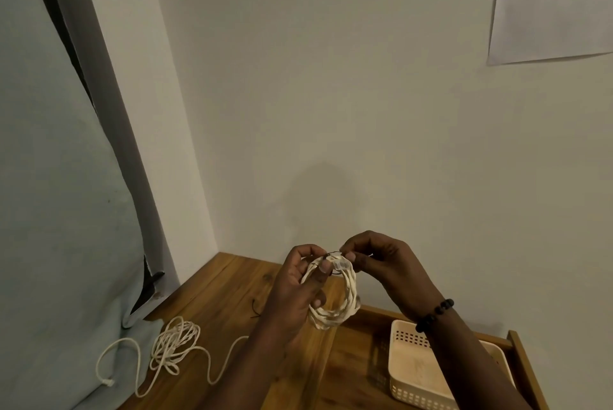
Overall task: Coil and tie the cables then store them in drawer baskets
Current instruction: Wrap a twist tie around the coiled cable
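1. A cream-white cable wound into a round coil [335, 297] hangs in the air above the brown wooden tabletop [229, 280], held between both hands near the middle of the view.
2. The left hand [298, 287] grips the coil's left side, its fingers curled round the bundled strands and its thumb pressed on the top of the loop.
3. The right hand [381, 263] is at the coil's upper edge, thumb and fingertips pinching a thin dark tie [333, 254] beside the cable's clear plug [340, 263]. A dark beaded bracelet [434, 313] circles that wrist.
4. A second cream-white cable, loosely tangled [174, 348], lies on the tabletop to the near left, well apart from the hands; its end trails onto pale blue-grey fabric [49, 210].
5. Another short dark tie [254, 308] lies on the wood just left of the left hand.
6. A cream perforated plastic basket [408, 373] sits in an open wooden drawer [520, 353] at the near right, below the right forearm.
7. A printed paper sheet [550, 1] hangs on the far wall, upper right.
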